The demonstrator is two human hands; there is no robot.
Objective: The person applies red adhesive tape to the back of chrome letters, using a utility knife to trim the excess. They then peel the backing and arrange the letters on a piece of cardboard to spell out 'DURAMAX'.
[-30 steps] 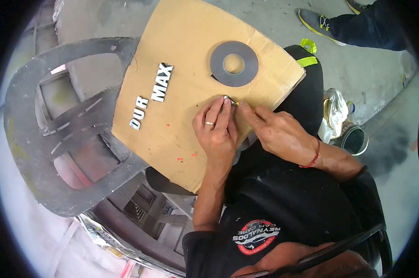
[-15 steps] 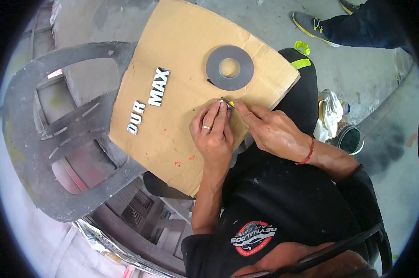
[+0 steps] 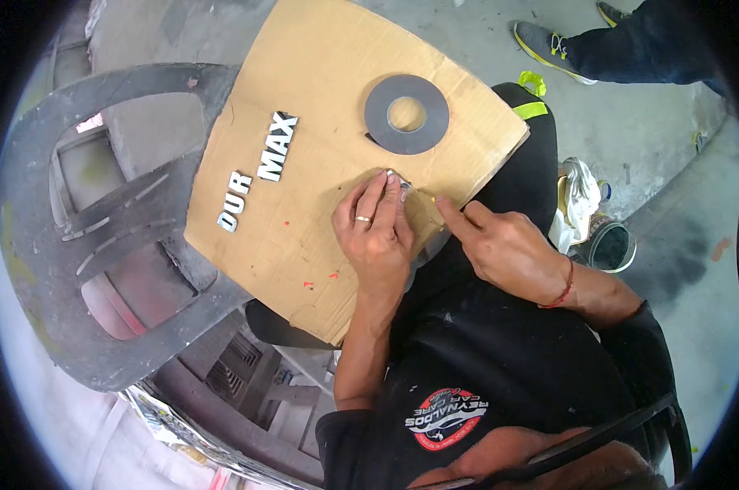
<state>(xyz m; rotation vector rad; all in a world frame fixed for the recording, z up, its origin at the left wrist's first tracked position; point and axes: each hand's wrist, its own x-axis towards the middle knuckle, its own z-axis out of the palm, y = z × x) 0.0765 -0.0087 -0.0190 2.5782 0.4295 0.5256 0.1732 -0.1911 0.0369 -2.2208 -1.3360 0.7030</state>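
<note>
Cardboard (image 3: 320, 237) with letters (image 3: 259, 171), tape roll (image 3: 407, 113)

Bare cardboard sheet (image 3: 329, 49) lies open above the tape roll (image 3: 407, 113); chrome letters (image 3: 259, 170) crowd its left side.

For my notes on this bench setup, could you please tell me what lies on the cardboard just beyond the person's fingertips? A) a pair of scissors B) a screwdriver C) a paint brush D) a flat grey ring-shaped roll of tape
D: a flat grey roll of tape with a round hole lies on the cardboard sheet, just past the left hand; no tool lies there.
</note>
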